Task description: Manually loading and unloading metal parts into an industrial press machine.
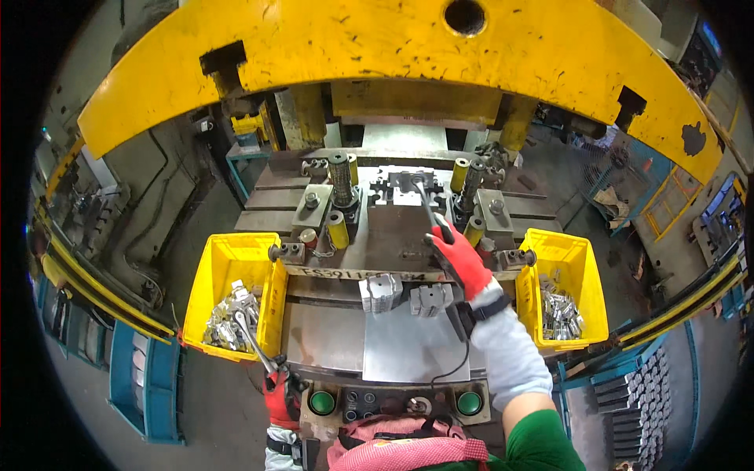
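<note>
My right hand [463,259], in a red and black glove, reaches forward over the press bed. It is closed around a slim rod [429,206] with a round end, which meets a flat metal part [406,183] on the die between the guide posts. My left hand [281,396], gloved alike, is low at the left, closed on a metal rod with a round head [253,341]. That head is over the loose metal pieces [229,318] in the left yellow bin [271,306]. Two stacks of stamped plates [381,293] [431,300] stand in front of the die.
A yellow press frame [408,47] arches overhead. Guide posts [340,180] rise beside the die. Another yellow bin [594,298] with metal pieces stands at the right. A bare metal sheet [404,353] lies behind the control panel with green buttons [322,403]. A cable [465,357] runs near my right wrist.
</note>
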